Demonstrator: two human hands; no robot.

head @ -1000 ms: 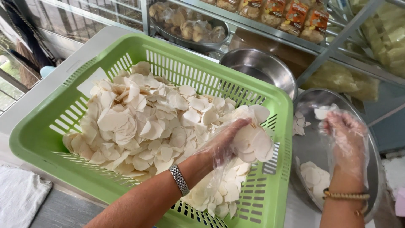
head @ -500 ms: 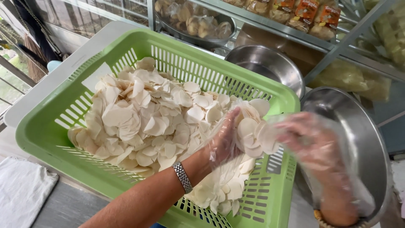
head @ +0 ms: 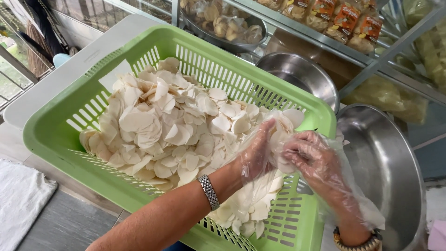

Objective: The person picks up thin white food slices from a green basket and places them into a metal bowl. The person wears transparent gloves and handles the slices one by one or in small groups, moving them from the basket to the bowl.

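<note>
Grey boards (head: 60, 227) and a white cloth (head: 21, 200) lie nearest you at lower left, under the near rim of the slotted green plastic basket (head: 55, 135). Your left hand (head: 255, 155), in a thin clear glove with a metal watch (head: 209, 191) at the wrist, curls round a small stack of thin white raw chips (head: 283, 132). Your right hand (head: 313, 160), gloved too and wearing a beaded bracelet (head: 357, 241), meets it, fingers bent on the same stack, seemingly to square it up. Both sit over the basket's right end, close to the big steel bowl (head: 385, 162) beside it. Behind them, the heap of pale, curled, matte slices (head: 162, 125) fills the basket. Farther off stand a second steel bowl (head: 297, 74) and a shelf of bagged snacks (head: 339, 18).
</note>
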